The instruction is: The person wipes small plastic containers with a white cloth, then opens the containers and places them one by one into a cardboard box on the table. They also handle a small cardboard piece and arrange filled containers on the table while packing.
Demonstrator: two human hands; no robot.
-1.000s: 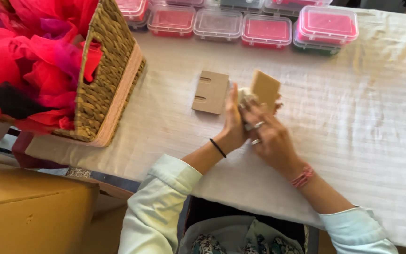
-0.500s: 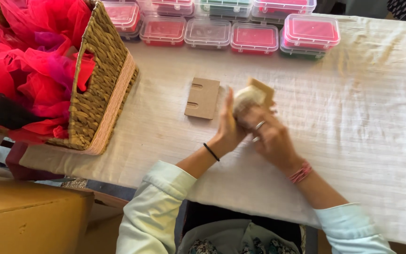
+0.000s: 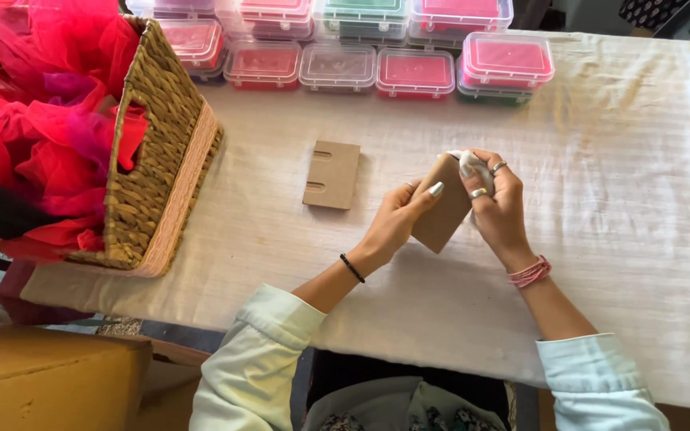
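A brown cardboard piece (image 3: 443, 207) was held up just above the white tablecloth (image 3: 616, 199), tilted, between both hands. The left hand (image 3: 397, 219) was closed on its left edge, thumb and fingers pinching the card. The right hand (image 3: 498, 203) was clenched at the card's upper right corner, where a small wad of white cloth (image 3: 465, 162) was pressed against the card; whether the cloth was tied to the card or only held there could not be told from this angle. Rings were seen on the right hand's fingers, a pink band (image 3: 530, 273) on its wrist, and a black band (image 3: 351, 268) on the left wrist.

A second cardboard piece (image 3: 331, 175), with two slots cut into its left edge, lay flat on the cloth just left of the hands, untouched. Further left, a woven basket (image 3: 157, 160) was stood at the table's edge, stuffed with red and pink netting (image 3: 25, 136). Along the far edge of the table, a row of clear lidded plastic boxes (image 3: 417, 72) was lined up, most with pink or red contents and one with green. A brown carton (image 3: 41, 375) was seen below the table at the lower left.
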